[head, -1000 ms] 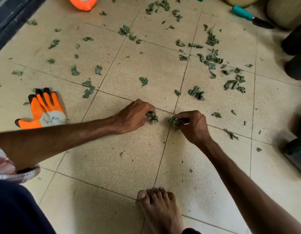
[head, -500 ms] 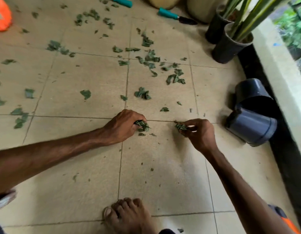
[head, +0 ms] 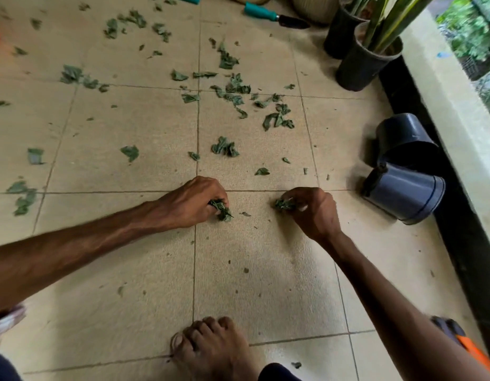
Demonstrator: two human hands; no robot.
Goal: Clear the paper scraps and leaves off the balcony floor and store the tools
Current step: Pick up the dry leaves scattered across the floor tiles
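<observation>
Several green leaf scraps (head: 225, 147) lie scattered over the beige tiled balcony floor (head: 265, 284), thickest toward the far middle. My left hand (head: 191, 202) rests low on the floor, fingers closed on a small bunch of leaves (head: 221, 210). My right hand (head: 312, 210) is a short way to its right, pinching another bunch of leaves (head: 283, 204). One loose scrap (head: 245, 214) lies between the two hands. A teal-handled trowel (head: 274, 16) lies at the far edge.
Two dark empty pots (head: 403, 193) lie tipped over at the right by the black kerb. Potted plants (head: 367, 59) stand at the far right. My bare foot (head: 213, 350) is at the bottom centre. An orange-handled tool (head: 463, 342) shows under my right forearm.
The view has swung right, so the orange glove left the frame and the pots appeared. Both hands stay low on the floor holding leaves, now slightly farther apart.
</observation>
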